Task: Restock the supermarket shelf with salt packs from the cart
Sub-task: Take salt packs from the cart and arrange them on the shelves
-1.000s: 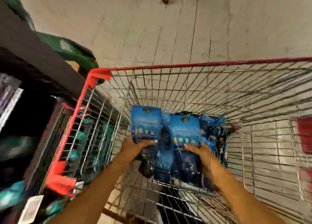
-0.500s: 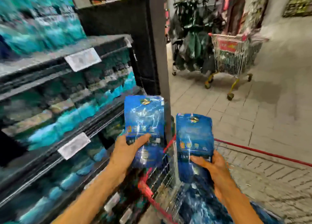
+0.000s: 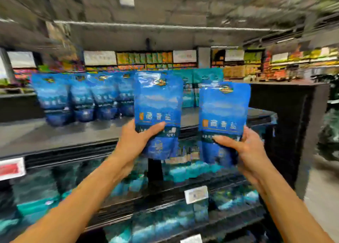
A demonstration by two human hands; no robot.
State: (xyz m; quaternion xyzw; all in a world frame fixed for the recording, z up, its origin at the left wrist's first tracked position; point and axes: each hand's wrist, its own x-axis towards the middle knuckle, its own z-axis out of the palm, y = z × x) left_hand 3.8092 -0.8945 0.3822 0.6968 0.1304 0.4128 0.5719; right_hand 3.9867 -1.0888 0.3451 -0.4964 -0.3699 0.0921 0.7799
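Left hand (image 3: 134, 142) grips left salt pack (image 3: 158, 114) low, thumb across its front. Right hand (image 3: 244, 151) pinches right salt pack (image 3: 223, 121) likewise. Both upright, apart, before top shelf (image 3: 55, 138). Farther left: shelved packs (image 3: 82, 98) in a row.

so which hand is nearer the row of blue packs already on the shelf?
Left. The left hand is just right of the row of blue packs; the right hand is farther right.

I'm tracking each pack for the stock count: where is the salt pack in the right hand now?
In the head view it is right of centre: the right hand holds the salt pack upright before the top shelf, beside the left hand's pack.
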